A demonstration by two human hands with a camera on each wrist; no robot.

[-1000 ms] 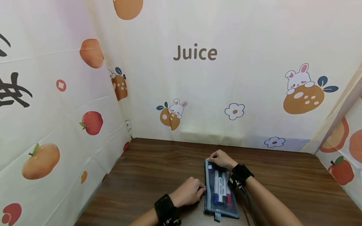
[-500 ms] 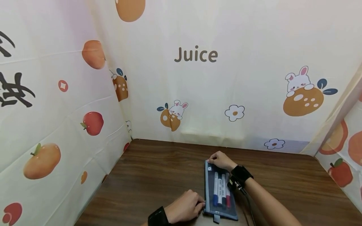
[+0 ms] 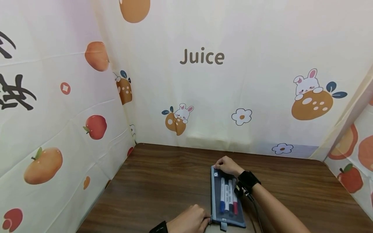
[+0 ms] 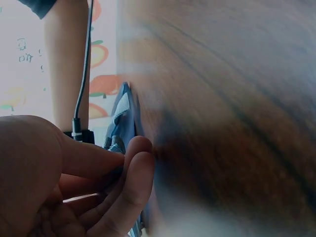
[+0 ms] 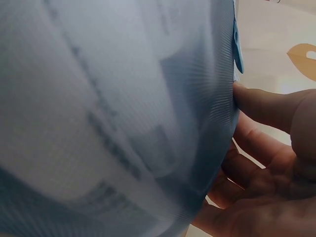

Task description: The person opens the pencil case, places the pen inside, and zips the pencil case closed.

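Observation:
A blue mesh zip pencil case (image 3: 217,194) lies lengthwise on the table with several capped markers (image 3: 226,197) showing through it, with blue, dark and red ends. Its zip runs along the left edge. At the near left corner, my left hand (image 3: 190,220) pinches the zip pull between thumb and forefinger. In the left wrist view the fingertips (image 4: 138,170) hide most of that pull. My right hand (image 3: 228,166) grips the far end of the case. The right wrist view has the mesh close up, with my thumb (image 5: 261,104) against its edge.
The brown wooden table (image 3: 163,174) extends around the case. White printed curtains (image 3: 204,87) stand behind and at both sides. A short fabric tab (image 3: 223,225) sticks out from the near end of the case. A cable (image 3: 257,212) trails from the right wrist.
My left hand has slid along the case's left edge toward me, from about mid-length to the near corner. The right hand keeps its grip at the far end.

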